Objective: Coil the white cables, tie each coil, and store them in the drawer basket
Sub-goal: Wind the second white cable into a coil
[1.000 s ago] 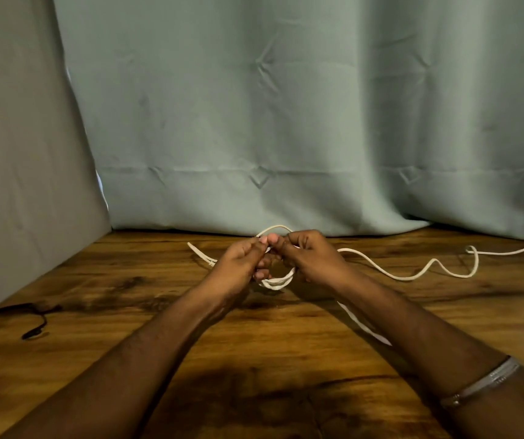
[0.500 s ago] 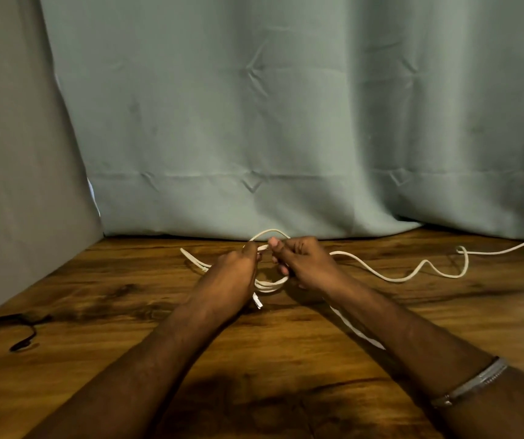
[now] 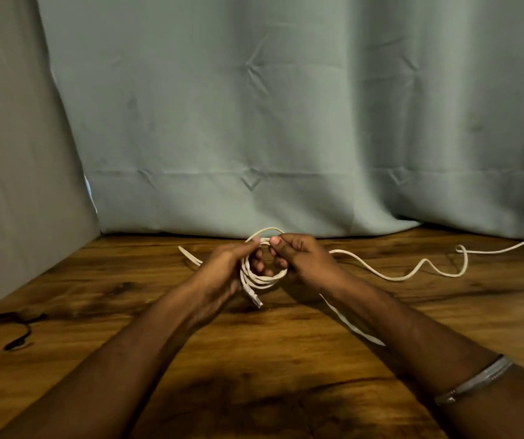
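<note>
Here we hold a small coil [image 3: 262, 274] of white cable just above the table [image 3: 191, 359], out in front of the curtain [image 3: 286, 122]. Our left hand [image 3: 222, 267] curls round the coil's left side, gripping the stacked turns so they cannot spring apart, and the plug [image 3: 254, 298] dangles free below that grip. Our right hand [image 3: 298, 256] pinches the cable at the top of the coil, thumb meeting the left thumb, which seems the way to lay on the next turn while keeping it flat against the others. The loose cable [image 3: 412, 274] runs off to the right in slack waves across the wood, so there is plenty still to wind; we judge the coiling is at an early stage, with nothing tied yet. Another white strand [image 3: 352, 326] lies under our right forearm, and whether it belongs to the same cable we cannot tell. No drawer basket shows. A dark cord [image 3: 13, 331] lies far left, well apart.
</note>
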Available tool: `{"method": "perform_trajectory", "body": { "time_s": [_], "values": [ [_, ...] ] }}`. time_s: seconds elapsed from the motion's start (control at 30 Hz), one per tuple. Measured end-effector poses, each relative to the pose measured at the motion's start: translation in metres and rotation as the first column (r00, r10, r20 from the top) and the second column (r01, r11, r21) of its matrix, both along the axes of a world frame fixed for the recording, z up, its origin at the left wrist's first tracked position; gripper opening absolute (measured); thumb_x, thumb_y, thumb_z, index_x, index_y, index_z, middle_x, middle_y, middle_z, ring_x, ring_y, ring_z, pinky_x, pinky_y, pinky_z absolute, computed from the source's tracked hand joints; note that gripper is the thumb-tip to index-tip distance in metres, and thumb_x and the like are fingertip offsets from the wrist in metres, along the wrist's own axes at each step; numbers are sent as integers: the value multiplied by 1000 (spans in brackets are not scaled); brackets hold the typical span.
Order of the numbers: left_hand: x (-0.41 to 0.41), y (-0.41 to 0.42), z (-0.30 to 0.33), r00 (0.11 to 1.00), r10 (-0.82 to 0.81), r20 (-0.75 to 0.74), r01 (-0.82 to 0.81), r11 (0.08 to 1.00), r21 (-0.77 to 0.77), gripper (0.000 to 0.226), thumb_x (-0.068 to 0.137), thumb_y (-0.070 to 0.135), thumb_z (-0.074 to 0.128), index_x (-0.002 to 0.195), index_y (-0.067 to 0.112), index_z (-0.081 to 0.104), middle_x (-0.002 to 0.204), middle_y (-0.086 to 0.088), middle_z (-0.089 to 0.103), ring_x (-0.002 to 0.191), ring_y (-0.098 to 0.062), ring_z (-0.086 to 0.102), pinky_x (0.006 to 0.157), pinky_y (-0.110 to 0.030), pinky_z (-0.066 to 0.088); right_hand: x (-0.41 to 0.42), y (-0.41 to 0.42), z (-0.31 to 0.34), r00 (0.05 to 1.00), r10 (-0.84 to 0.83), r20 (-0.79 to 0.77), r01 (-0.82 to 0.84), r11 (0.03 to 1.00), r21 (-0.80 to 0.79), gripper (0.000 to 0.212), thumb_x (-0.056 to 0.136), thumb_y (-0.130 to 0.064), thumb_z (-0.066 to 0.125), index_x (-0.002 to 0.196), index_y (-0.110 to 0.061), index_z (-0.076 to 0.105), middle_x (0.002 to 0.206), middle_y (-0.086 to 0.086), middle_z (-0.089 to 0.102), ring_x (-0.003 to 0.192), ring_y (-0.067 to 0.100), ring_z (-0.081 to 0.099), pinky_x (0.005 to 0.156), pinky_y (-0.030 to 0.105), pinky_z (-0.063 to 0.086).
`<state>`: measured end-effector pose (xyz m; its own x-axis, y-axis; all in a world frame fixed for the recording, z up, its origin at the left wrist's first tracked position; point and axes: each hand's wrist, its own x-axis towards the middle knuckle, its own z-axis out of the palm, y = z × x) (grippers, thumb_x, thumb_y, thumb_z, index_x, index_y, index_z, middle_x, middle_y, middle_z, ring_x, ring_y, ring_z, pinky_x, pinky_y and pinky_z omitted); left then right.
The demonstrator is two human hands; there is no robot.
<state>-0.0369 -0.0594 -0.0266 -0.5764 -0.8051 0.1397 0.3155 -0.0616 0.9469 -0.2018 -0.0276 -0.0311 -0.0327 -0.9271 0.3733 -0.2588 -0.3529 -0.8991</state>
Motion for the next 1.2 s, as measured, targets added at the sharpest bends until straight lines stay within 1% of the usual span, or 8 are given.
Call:
{"method": "perform_trajectory", "body": {
  "time_s": [0.27, 0.4, 0.5, 0.63, 0.8, 0.97, 1.07, 1.2],
  "values": [
    [14, -3, 5, 967, -247, -62, 253, 961, 110, 40, 102, 39, 42, 76, 11, 54, 51, 4, 31, 50, -13, 39, 67, -29, 32, 2, 7, 7, 990, 142, 10, -142, 990, 12, 30, 109, -23, 46, 88, -7, 58, 56, -1, 45, 41, 3, 32, 39, 14, 25],
    [8, -4, 6, 997, -60, -51, 59, 998, -24, 33, 100, 32, 50, 72, 14, 50, 45, 9, 29, 38, -6, 27, 57, -23, 41, 5, 7, 7, 994, 108, 6, -108, 994, -33, 29, 109, -24, 48, 92, -7, 64, 68, 6, 55, 42, 2, 40, 41, 14, 32],
    [7, -13, 4, 990, 130, -54, -134, 987, -92, 32, 99, 28, 55, 71, 13, 51, 41, 11, 30, 33, -4, 22, 62, -33, 17, 9, 6, -2, 981, -35, -191, 15, 994, -104, 22, 106, -23, 56, 117, -8, 68, 90, 1, 67, 62, -1, 61, 58, 15, 48],
    [17, -26, 8, 954, 279, -112, -282, 959, -5, 35, 103, 27, 50, 71, 15, 48, 41, 11, 29, 32, -4, 22, 54, -28, 17, 8, 9, -12, 831, -189, -524, 77, 970, -229, 48, 96, -38, 65, 141, -40, 48, 110, -15, 60, 104, 10, 61, 93, 42, 53],
    [32, -38, 14, 803, 580, -137, -588, 808, -24, 38, 106, 24, 45, 70, 14, 47, 36, 10, 35, 27, -3, 29, 34, -14, 20, 6, 22, 1, 535, -271, -800, 30, 952, -303, 80, 96, -33, 70, 161, -33, 23, 138, -6, 49, 121, 20, 56, 94, 32, 45],
    [38, -46, 13, 701, 698, -146, -712, 698, -78, 42, 107, 23, 44, 66, 13, 47, 33, 7, 39, 26, -1, 33, 33, -14, 24, 10, 23, 9, 281, -371, -885, 3, 923, -386, 43, 94, -31, 62, 136, -29, 53, 127, -2, 63, 114, 28, 63, 78, 37, 50],
    [37, -46, 11, 670, 733, -117, -742, 660, -117, 44, 107, 24, 44, 65, 13, 49, 32, 7, 41, 26, -1, 35, 33, -14, 26, 12, 29, 16, 121, -473, -873, 58, 881, -469, 26, 94, -32, 57, 119, -29, 62, 112, -1, 69, 104, 29, 66, 66, 35, 30],
    [42, -50, 13, 610, 786, -104, -792, 601, -105, 44, 107, 26, 44, 65, 14, 50, 31, 11, 42, 25, -1, 36, 33, -12, 27, 16, 43, 29, 42, -541, -840, 76, 840, -537, 25, 98, -27, 58, 122, -30, 64, 112, 2, 68, 104, 29, 67, 67, 36, 28]
  ]
}}
